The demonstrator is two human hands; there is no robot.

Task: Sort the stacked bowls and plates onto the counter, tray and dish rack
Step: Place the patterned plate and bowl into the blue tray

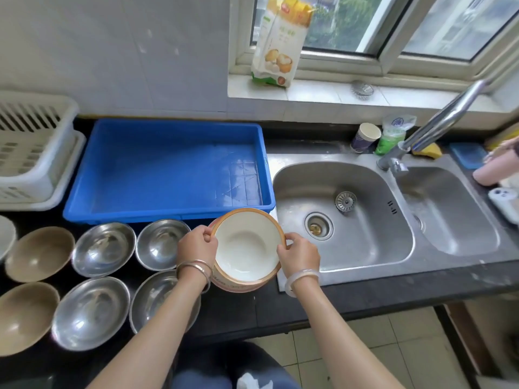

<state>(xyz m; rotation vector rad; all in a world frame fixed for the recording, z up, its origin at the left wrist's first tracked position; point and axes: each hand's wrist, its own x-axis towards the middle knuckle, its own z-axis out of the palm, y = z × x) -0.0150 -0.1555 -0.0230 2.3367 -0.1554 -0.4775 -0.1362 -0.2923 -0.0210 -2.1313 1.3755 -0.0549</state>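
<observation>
A white plate with an orange rim [247, 245] tops a short stack of plates [238, 286] on the black counter, just left of the sink. My left hand [196, 245] pinches its left rim and my right hand [299, 255] pinches its right rim. The plate is tilted up slightly off the stack. Behind it lies an empty blue tray [168, 169]. A white dish rack [33, 147] stands at the far left. Several steel bowls [104, 248] and two brown bowls [39, 252] sit spread on the counter to the left.
A double steel sink [345, 217] with a tap [438, 124] lies to the right. A paper cup [365, 137], a green packet and a sponge stand behind it. A flour bag [280, 40] leans on the window sill. The edge of a white dish [5, 237] shows at far left.
</observation>
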